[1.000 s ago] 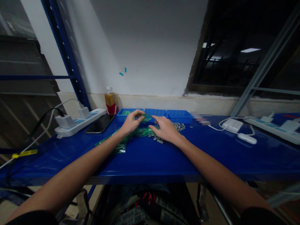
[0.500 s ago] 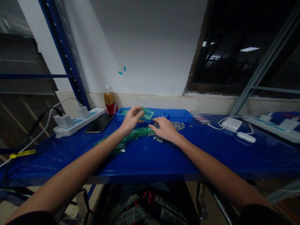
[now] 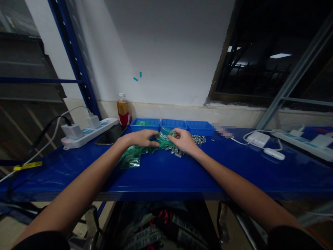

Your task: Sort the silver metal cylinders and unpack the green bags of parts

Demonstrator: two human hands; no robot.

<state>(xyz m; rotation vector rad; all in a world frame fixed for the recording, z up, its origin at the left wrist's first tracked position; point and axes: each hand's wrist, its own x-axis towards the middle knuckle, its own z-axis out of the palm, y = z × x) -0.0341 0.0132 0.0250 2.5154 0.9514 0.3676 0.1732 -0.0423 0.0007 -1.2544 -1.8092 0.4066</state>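
My right hand (image 3: 184, 141) pinches a small green plastic bag (image 3: 164, 133) between thumb and fingers, lifted just above the table. Left of it, my left hand (image 3: 144, 138) has its thumb and fingers apart, its tips close to the bag and holding nothing that I can see. More green plastic bags (image 3: 132, 159) lie in a heap under and in front of my left hand. Small silvery metal pieces (image 3: 178, 153) lie below my right hand, partly hidden by it, and a pile of similar metal pieces (image 3: 199, 139) is just beyond it.
Three blue trays (image 3: 199, 128) line the wall; the left one holds green bags. A drink bottle (image 3: 124, 110), phone (image 3: 110, 135) and power strip (image 3: 85, 133) stand to the left. White chargers (image 3: 257, 139), cables and another power strip (image 3: 304, 140) lie to the right on the blue table (image 3: 166, 177).
The bag has passed from my left hand to my right and come lower. My left hand has let go, dropped and opened. The view has shifted slightly.
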